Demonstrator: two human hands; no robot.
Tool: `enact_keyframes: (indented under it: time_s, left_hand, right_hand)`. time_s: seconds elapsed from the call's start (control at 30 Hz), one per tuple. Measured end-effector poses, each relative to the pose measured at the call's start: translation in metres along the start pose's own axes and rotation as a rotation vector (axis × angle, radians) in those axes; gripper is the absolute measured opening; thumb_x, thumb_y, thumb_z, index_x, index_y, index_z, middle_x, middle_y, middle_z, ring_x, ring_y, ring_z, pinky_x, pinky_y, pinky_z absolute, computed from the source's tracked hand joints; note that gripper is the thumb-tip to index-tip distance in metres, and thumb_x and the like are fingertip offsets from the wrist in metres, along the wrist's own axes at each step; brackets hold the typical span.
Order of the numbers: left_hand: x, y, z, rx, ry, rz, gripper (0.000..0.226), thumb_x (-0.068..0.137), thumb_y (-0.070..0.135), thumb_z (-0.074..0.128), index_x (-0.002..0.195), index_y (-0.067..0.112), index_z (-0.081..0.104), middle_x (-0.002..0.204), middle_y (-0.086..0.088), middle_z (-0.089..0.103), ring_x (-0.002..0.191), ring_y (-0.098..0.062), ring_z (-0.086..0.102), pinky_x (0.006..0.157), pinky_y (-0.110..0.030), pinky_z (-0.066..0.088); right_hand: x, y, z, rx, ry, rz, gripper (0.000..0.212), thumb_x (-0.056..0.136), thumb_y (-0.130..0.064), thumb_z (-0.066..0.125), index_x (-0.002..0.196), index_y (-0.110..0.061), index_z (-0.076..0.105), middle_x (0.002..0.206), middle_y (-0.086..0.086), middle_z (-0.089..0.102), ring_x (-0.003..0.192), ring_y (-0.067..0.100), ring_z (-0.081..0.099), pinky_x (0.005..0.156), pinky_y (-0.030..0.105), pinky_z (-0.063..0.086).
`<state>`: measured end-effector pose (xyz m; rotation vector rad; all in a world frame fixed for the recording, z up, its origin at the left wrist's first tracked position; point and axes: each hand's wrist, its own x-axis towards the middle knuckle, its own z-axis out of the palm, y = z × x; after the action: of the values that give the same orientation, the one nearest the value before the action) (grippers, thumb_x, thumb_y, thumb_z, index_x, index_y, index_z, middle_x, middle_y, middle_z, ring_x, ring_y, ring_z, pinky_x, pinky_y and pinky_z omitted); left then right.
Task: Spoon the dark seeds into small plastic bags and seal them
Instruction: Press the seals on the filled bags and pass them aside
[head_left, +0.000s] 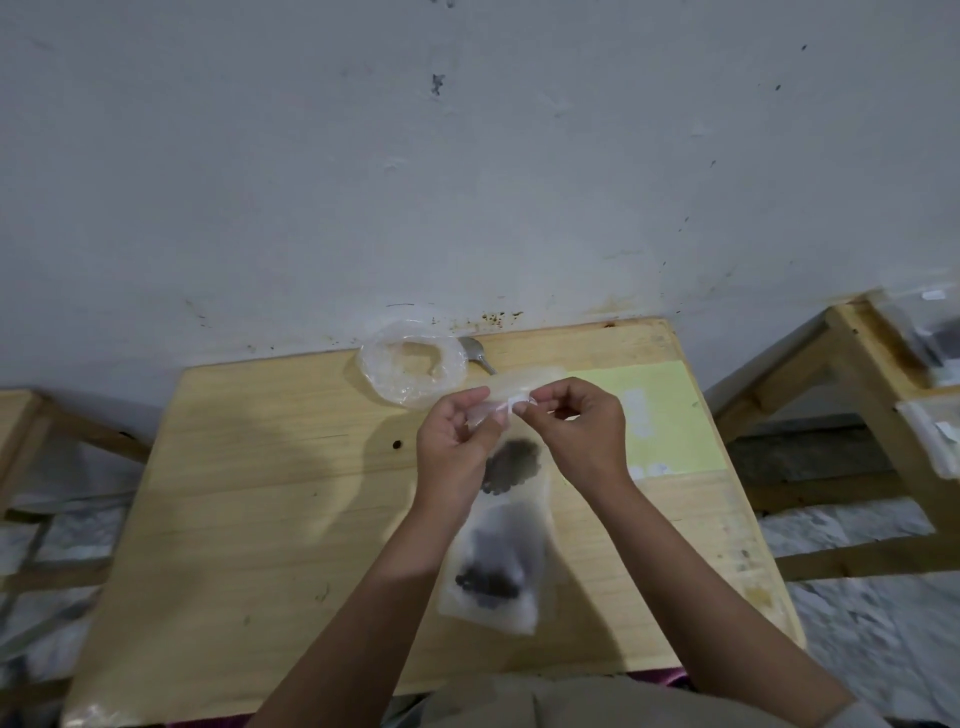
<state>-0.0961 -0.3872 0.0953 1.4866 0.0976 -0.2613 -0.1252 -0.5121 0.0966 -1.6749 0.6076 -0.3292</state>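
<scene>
Both hands work above the middle of a pale wooden bench (249, 467) that stands against a grey wall (467, 156). The left hand (457, 441) and the right hand (576, 431) meet at the top edge of a small clear plastic bag (519, 499). On each hand the fingers are curled and pinch that top edge: the left fingers (485, 410) grasp its left part, the right fingers (535, 402) grasp its right part, with the fingertips of the 2 hands almost touching. The bag hangs down from the pinch, between the 2 forearms, and holds a clump of dark seeds (511, 467) in its upper half. Motion blur hides whether the mouth of the bag is closed.

A second small bag (491, 582) lies flat on the bench below the held bag, nearer the person, with its own dark seeds gathered near its lower end.

At the far edge of the bench, next to the wall, sits a larger crumpled clear bag (410, 364) with its mouth rolled open. A metal spoon (475, 351) lies just beside it on the right, partly covered by it. A pale yellow sheet (670, 415) lies on the right part of the bench, behind the right hand. Other wooden frames (872, 395) stand to the right and left of the bench.
</scene>
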Motion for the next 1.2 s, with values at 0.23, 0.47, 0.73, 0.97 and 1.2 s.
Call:
enact_keyframes:
  time_s: [0.23, 0.47, 0.73, 0.97, 1.2]
  left_hand:
    - [-0.003, 0.008, -0.003, 0.018, 0.021, 0.018, 0.027, 0.077, -0.003, 0.074, 0.097, 0.01, 0.061, 0.08, 0.002, 0.063, 0.064, 0.008, 0.059, 0.062, -0.009, 0.047]
    - [-0.004, 0.014, -0.007, 0.031, 0.014, 0.052, 0.029, 0.076, -0.003, 0.074, 0.096, 0.015, 0.062, 0.093, 0.003, 0.065, 0.079, 0.008, 0.062, 0.078, -0.018, 0.052]
    - [-0.01, 0.012, -0.009, 0.045, 0.059, 0.075, 0.03, 0.076, 0.001, 0.075, 0.095, 0.022, 0.062, 0.102, -0.002, 0.066, 0.081, -0.012, 0.068, 0.078, -0.029, 0.056]
    - [-0.014, 0.013, -0.012, -0.033, 0.137, 0.094, 0.026, 0.076, -0.006, 0.072, 0.092, 0.012, 0.061, 0.089, -0.009, 0.067, 0.073, -0.017, 0.068, 0.069, -0.021, 0.055]
    - [-0.013, 0.002, -0.02, -0.038, 0.13, 0.059, 0.029, 0.077, -0.003, 0.073, 0.093, 0.019, 0.062, 0.099, -0.009, 0.068, 0.089, -0.026, 0.068, 0.076, -0.026, 0.056]
  right_hand:
    - [-0.009, -0.007, -0.001, -0.029, 0.045, 0.057, 0.043, 0.06, -0.026, 0.089, 0.085, -0.02, 0.056, 0.063, -0.004, 0.062, 0.055, 0.004, 0.056, 0.06, 0.015, 0.044]
    - [-0.012, -0.017, -0.002, 0.306, 0.025, 0.263, 0.056, 0.059, -0.007, 0.088, 0.104, -0.015, 0.056, 0.084, -0.002, 0.066, 0.075, 0.011, 0.065, 0.068, 0.02, 0.049]
    - [-0.017, -0.013, 0.007, 0.42, 0.021, 0.233, 0.044, 0.064, 0.003, 0.082, 0.099, -0.011, 0.059, 0.069, -0.003, 0.072, 0.066, 0.011, 0.069, 0.069, 0.022, 0.055]
    - [-0.023, -0.004, 0.015, 0.355, -0.036, 0.188, 0.016, 0.071, 0.0, 0.078, 0.084, -0.002, 0.068, 0.075, 0.012, 0.065, 0.071, 0.018, 0.061, 0.073, 0.031, 0.052]
    - [-0.027, 0.007, 0.018, 0.254, -0.033, 0.134, 0.004, 0.079, -0.011, 0.074, 0.077, -0.009, 0.071, 0.069, 0.01, 0.061, 0.068, 0.018, 0.057, 0.073, 0.039, 0.052]
